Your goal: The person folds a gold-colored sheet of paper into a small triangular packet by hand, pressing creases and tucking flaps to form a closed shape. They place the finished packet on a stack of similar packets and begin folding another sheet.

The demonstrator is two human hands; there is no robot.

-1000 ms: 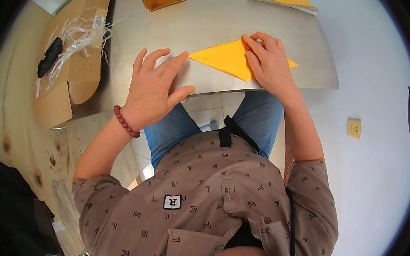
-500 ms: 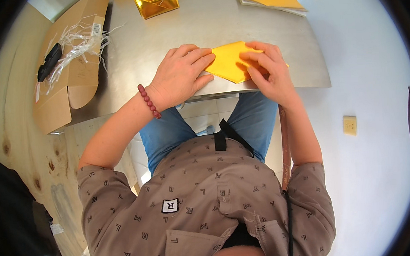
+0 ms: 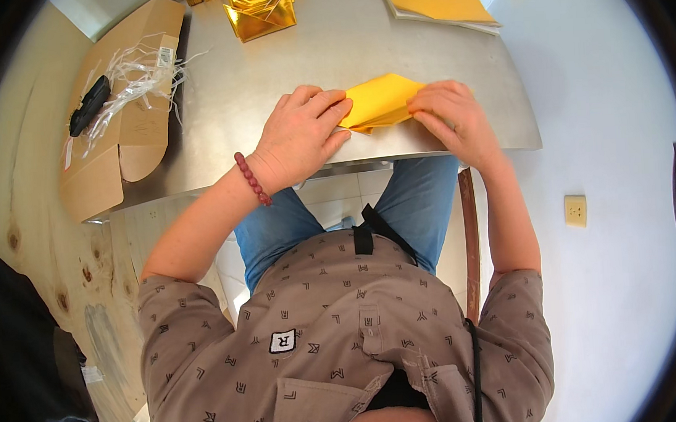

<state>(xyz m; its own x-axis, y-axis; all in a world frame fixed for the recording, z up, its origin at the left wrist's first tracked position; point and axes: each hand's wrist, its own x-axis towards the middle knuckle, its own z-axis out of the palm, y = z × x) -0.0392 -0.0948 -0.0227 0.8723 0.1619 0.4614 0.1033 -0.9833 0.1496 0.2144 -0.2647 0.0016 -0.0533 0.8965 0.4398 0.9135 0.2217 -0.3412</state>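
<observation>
A sheet of bright yellow paper (image 3: pixel 382 98), partly folded, lies near the front edge of the metal table (image 3: pixel 218 103). Its lower edge is turned up into a narrow crease, with a small flap sticking out below. My left hand (image 3: pixel 299 129), with a dark red bead bracelet at the wrist, presses the paper's left end between thumb and fingers. At the right end my right hand (image 3: pixel 455 117) pinches the folded edge, thumb below and fingers above. The fingers cover both ends of the paper.
Shiny gold folded paper pieces (image 3: pixel 263 20) stand stacked at the far side. A pile of yellow sheets (image 3: pixel 442 3) lies at the far right. On the left, opened cardboard (image 3: pixel 139 137) carries white plastic strips (image 3: pixel 136 80) and a black object (image 3: pixel 89 105).
My right hand has gone from spread over the paper to pinching its right end. The paper's lower part has been folded upward. My left hand stays at the left end.
</observation>
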